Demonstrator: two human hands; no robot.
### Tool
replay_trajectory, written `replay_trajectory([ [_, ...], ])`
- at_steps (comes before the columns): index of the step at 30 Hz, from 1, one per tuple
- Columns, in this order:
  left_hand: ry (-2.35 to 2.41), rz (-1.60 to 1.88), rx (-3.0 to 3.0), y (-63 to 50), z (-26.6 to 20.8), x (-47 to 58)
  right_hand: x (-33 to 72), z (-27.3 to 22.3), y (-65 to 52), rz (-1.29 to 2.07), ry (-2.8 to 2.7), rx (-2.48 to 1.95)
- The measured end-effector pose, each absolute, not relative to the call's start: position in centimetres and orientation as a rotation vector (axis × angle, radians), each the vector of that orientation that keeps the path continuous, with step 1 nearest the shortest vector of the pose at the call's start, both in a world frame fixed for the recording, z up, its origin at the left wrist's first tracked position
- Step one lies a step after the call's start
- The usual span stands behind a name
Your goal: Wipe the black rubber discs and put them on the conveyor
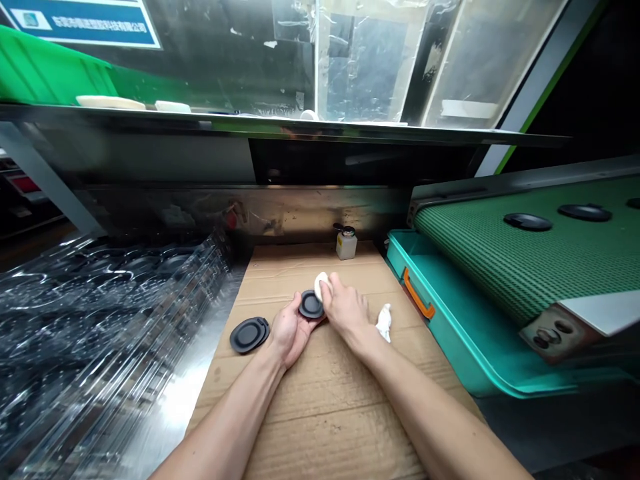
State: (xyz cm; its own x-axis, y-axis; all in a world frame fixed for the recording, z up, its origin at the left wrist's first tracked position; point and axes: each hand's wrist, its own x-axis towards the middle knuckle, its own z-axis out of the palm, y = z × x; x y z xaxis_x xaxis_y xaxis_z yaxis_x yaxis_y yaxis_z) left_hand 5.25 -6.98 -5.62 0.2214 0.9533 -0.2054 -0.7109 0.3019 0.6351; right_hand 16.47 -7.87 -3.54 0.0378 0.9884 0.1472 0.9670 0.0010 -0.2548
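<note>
My left hand point(291, 333) holds a round black plastic lid point(311, 305) from below and at its left side. In my right hand point(346, 308) a white oval pad point(321, 285) is pinched, its edge against or just over the lid's upper right rim; exact contact cannot be made out. Left of my left hand, a small stack of black lids point(249, 335) lies on the cardboard sheet point(320, 427). A crumpled white cloth or tissue point(384, 323) rests just right of my right wrist.
A small white bottle point(347, 243) with a dark cap stands at the cardboard's back. To the right, a teal bin point(465, 360) with an orange handle sits under a green conveyor belt point(575, 260) carrying black parts point(527, 221). Stacked clear plastic trays point(100, 333) fill the left. A metal shelf point(280, 127) spans overhead.
</note>
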Motion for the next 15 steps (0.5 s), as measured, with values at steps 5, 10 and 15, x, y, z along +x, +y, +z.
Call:
replay_trajectory([
  [5,0.622,1.196,0.441,-6.9,-5.5,5.1,16.2,-3.9,-8.3,0.062,-2.072,-1.954],
  [10,0.632,1.187,0.451,-7.0,-5.4,5.1,15.8,-3.5,-8.8,0.114,-2.041,-1.984],
  [15,0.624,1.201,0.457,-6.9,-5.6,5.0,17.6,-3.7,-7.7,0.112,-1.975,-1.942],
])
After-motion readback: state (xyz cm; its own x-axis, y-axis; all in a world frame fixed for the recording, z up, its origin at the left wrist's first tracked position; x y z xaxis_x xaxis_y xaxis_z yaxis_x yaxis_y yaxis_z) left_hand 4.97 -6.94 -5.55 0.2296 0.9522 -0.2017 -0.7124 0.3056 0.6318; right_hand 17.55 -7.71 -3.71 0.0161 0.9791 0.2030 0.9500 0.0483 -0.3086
